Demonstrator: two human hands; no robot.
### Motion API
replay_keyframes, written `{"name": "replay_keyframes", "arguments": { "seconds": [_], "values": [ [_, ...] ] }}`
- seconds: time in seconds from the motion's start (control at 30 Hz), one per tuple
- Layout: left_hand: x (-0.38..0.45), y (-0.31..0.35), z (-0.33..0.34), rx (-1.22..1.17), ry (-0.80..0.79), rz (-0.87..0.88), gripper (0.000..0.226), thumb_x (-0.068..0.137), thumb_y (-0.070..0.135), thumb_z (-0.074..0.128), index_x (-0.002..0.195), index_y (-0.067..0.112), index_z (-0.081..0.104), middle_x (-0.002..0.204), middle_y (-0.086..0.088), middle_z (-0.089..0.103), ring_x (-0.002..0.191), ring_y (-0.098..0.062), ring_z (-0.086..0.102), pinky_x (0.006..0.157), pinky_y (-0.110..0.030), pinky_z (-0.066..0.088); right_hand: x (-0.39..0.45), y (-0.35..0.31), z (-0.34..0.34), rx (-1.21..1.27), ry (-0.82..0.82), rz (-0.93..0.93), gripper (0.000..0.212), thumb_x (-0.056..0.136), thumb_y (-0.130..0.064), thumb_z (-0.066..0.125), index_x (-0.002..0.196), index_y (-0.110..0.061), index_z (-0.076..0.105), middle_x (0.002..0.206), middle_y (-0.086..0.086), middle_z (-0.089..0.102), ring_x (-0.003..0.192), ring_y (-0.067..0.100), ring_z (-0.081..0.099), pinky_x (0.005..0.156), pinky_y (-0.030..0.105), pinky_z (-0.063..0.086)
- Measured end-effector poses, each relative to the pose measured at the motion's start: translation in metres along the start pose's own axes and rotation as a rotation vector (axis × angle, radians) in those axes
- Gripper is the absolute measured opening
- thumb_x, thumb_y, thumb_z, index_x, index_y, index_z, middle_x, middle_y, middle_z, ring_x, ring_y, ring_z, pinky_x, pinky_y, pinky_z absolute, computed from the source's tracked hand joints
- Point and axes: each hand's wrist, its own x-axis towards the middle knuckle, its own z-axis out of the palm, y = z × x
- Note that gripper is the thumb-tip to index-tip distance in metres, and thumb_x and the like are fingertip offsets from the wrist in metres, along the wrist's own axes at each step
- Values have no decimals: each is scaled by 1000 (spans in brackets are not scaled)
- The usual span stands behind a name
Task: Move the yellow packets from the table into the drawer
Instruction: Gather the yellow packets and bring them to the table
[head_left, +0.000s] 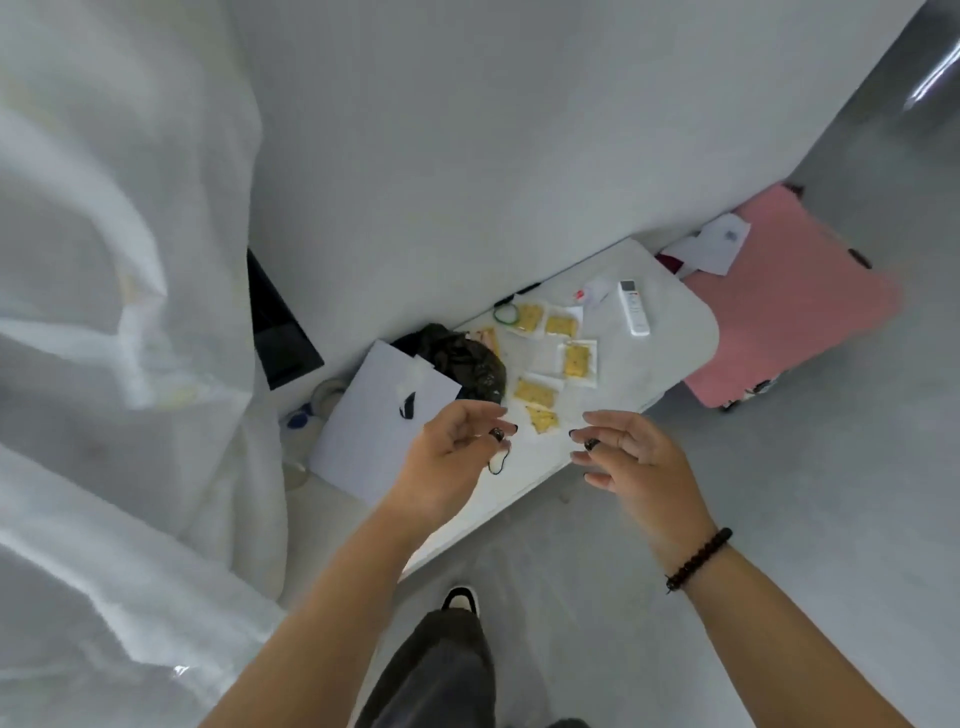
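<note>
Several yellow packets lie spread on the small white table: one by a green band, one beside it, one in the middle, one lower down and one nearest me. My left hand hovers over the table's near left part, fingers loosely curled, holding nothing. My right hand hovers at the table's near edge, fingers relaxed and empty. Both hands stop just short of the nearest packet. No drawer is in view.
A dark crumpled bag and a white paper bag sit on the table's left side. A white remote lies at the far right. A pink suitcase stands right of the table, a white curtain hangs left.
</note>
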Motion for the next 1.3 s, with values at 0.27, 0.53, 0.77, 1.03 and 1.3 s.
{"name": "replay_keyframes", "arguments": {
  "seconds": [0.27, 0.53, 0.77, 1.03, 1.3],
  "values": [
    [112, 34, 25, 67, -89, -77, 29, 90, -3, 48, 106, 18, 62, 102, 3, 71, 90, -8, 68, 78, -21, 48, 86, -27, -24, 78, 97, 65, 23, 90, 3, 51, 101, -13, 63, 100, 3, 70, 87, 16, 68, 76, 29, 52],
    [206, 11, 64, 24, 78, -236, 28, 91, -1, 49, 101, 21, 63, 99, 3, 72, 88, -10, 69, 84, -32, 52, 207, -19, -67, 8, -10, 157, 22, 90, 1, 53, 102, -14, 63, 100, 2, 70, 92, 18, 68, 73, 26, 51],
    [279, -38, 88, -51, 249, -385, 25, 92, 3, 51, 106, 20, 61, 100, 3, 71, 93, -13, 67, 89, -36, 50, 323, 7, -80, -236, -185, 206, 23, 86, -1, 54, 93, -21, 64, 98, 2, 70, 94, 21, 66, 80, 36, 55],
    [319, -131, 103, -134, 321, -590, 23, 91, 3, 48, 106, 17, 60, 99, 1, 70, 92, -15, 67, 75, -27, 48, 409, 89, -43, -432, -283, 274, 15, 86, -11, 58, 96, -21, 61, 97, -5, 66, 97, 16, 61, 81, 31, 52],
    [357, -230, 107, -93, 372, -734, 29, 86, 12, 56, 112, 23, 52, 110, 4, 63, 102, -18, 61, 91, -39, 51, 455, 189, 5, -811, -391, 189, 58, 84, -21, 67, 134, -15, 39, 134, 4, 42, 128, 20, 38, 97, 28, 40]
  ]
}}
